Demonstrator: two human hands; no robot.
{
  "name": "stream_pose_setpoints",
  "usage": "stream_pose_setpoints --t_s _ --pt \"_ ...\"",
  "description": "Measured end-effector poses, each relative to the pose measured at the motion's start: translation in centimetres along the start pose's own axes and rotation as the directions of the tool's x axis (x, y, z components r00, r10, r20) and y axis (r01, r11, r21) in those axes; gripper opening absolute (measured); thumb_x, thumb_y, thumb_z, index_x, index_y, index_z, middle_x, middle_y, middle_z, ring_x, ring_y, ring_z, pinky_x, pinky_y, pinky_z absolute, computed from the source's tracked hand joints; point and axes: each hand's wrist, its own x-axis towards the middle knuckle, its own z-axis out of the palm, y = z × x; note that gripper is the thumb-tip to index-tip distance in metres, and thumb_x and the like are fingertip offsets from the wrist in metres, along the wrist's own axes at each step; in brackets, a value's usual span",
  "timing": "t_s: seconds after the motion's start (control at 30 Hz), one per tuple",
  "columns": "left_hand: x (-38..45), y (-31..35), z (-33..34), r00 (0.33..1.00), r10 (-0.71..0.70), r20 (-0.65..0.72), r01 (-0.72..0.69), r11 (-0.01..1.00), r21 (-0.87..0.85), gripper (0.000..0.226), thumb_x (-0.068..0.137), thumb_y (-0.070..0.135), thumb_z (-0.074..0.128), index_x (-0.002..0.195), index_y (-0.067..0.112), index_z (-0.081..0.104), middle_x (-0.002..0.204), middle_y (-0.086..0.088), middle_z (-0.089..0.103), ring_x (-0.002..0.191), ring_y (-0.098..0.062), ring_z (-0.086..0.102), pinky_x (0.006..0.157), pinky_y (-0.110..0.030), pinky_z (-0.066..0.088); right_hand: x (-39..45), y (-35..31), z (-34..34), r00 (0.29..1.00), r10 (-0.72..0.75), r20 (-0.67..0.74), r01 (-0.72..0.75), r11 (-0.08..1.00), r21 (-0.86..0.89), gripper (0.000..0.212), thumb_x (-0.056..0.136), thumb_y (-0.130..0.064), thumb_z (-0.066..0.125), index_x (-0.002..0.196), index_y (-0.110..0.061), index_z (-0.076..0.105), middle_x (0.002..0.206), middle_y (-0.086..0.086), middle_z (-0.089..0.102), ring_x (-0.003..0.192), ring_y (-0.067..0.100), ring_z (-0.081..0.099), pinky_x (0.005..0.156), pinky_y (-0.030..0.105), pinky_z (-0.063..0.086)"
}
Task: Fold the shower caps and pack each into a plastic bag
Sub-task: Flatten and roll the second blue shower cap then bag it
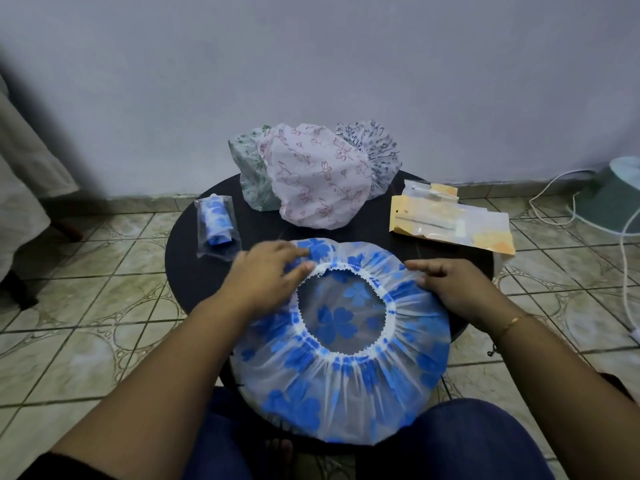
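Head view, close, facing forward-down over round table.

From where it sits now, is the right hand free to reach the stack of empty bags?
Probably yes. The right hand only rests flat on the blue shower cap, holding nothing, and the empty bags lie just beyond it on the table, with nothing between.

A small round black table stands on a tiled floor. A big blue flower cap lies at the near edge. A pile of three caps sits at the far edge. A bagged blue cap lies at the left edge. Yellow and clear bags lie at the right edge.
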Motion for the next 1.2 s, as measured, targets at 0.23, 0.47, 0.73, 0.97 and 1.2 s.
stream_pose_setpoints --t_s 0.23,0.47,0.73,0.97,1.2 --pt "-0.3 -1.6 2.4 0.958 -0.071 0.277 0.028 0.987 0.156 0.068 0.089 0.069 0.016 0.149 0.04 0.004 0.159 0.009 -0.005 0.145 -0.012 -0.011 0.117 -0.038 -0.003 0.8 1.1 -0.2 0.997 -0.065 0.029 0.071 0.875 -0.478 0.034 0.097 -0.017 0.049 0.13 -0.019 0.057 0.118 0.005 0.056 0.102 0.019 0.053 0.077 0.018 0.033" --pt "-1.5 -2.5 0.4 0.992 0.103 -0.066 -0.106 0.994 -0.04 0.062 0.087 0.056 0.034 0.143 0.028 0.039 0.152 0.006 0.032 0.142 -0.011 0.024 0.11 -0.025 0.02 -1.3 4.3 -1.3 0.869 -0.494 -0.028 0.373 0.692 -0.619 0.037 0.088 -0.003 0.056 0.124 -0.014 0.061 0.124 0.011 0.053 0.115 0.027 0.048 0.095 0.028 0.034" --pt "-6.9 -3.1 -1.2 0.983 0.155 -0.1 -0.167 0.978 -0.123 0.05 0.072 0.017 0.038 0.108 0.03 0.07 0.105 0.024 0.063 0.1 0.002 0.054 0.075 -0.01 0.037 -4.8 6.6 -2.8 0.671 -0.67 0.319 0.658 0.339 -0.673 0.051 0.08 -0.012 0.035 0.129 -0.019 0.049 0.133 0.001 0.055 0.126 0.017 0.045 0.088 0.035 0.039" --pt "-8.7 -4.4 -0.9 0.984 0.159 0.08 -0.159 0.987 -0.006 0.057 0.075 -0.003 0.048 0.119 0.032 0.055 0.121 0.035 0.052 0.112 0.001 0.054 0.075 -0.006 0.035 -5.0 7.2 -2.2 0.699 -0.626 0.345 0.677 0.423 -0.603 0.056 0.072 -0.019 0.061 0.126 -0.027 0.054 0.127 -0.009 0.059 0.122 0.002 0.044 0.081 0.028 0.038" --pt "-9.1 -5.0 -1.1 0.946 0.216 0.243 -0.203 0.976 -0.08 0.051 0.066 0.035 0.074 0.114 0.033 0.058 0.129 0.033 0.04 0.115 0.011 0.046 0.086 0.003 0.027 -4.9 6.7 -1.9 0.761 -0.583 0.285 0.616 0.511 -0.6 0.043 0.072 -0.019 0.074 0.112 -0.03 0.068 0.12 -0.008 0.065 0.11 0.003 0.057 0.076 0.021 0.03"
